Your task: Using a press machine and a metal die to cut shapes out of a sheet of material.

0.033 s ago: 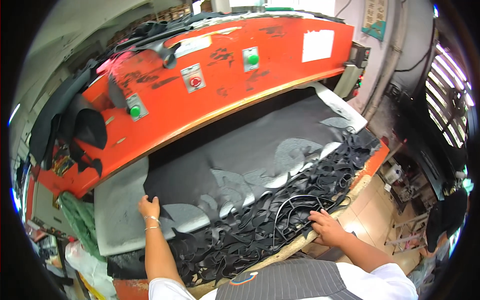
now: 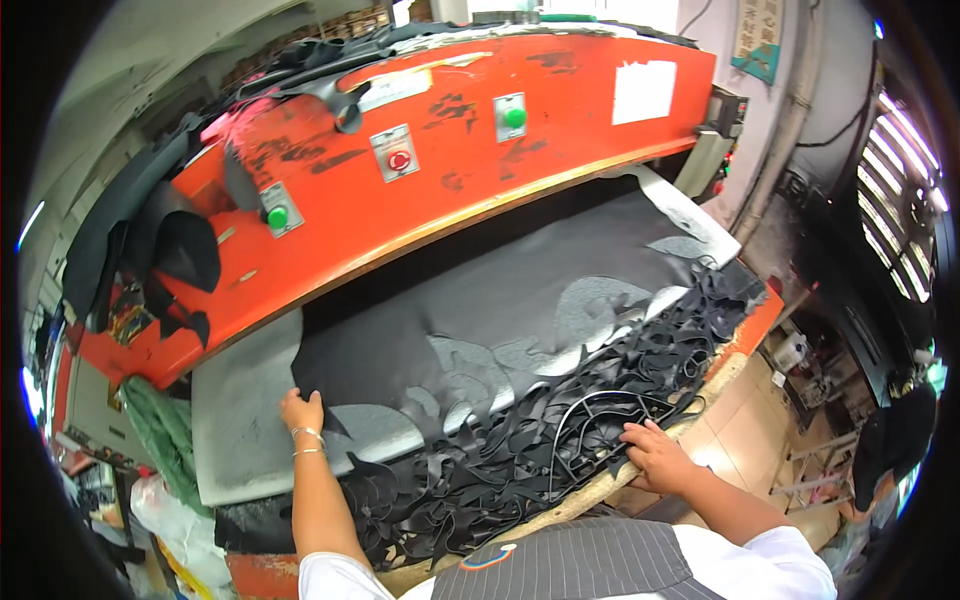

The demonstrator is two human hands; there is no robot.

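A black leather sheet [image 2: 470, 290] lies over the pale cutting board [image 2: 240, 410] of an orange press. Its near edge is ragged, with curved cut-outs showing the board. My left hand [image 2: 301, 410], with bangles at the wrist, pinches the sheet's left corner. Black leather scraps [image 2: 430, 500] are heaped along the near side. On top of them rests a thin, curved metal cutting die [image 2: 556, 440]. My right hand [image 2: 655, 457] is at the die's near right edge, by the padded rim, fingers bent around it; the fingertips are partly hidden.
The press beam [image 2: 450, 150] spans the far side, low over the sheet, with green buttons and a red stop button [image 2: 399, 161]. Leather pieces [image 2: 180, 240] hang over its left end. A worn pale rim [image 2: 725, 375] edges the near side. A green cloth [image 2: 160, 440] hangs at left.
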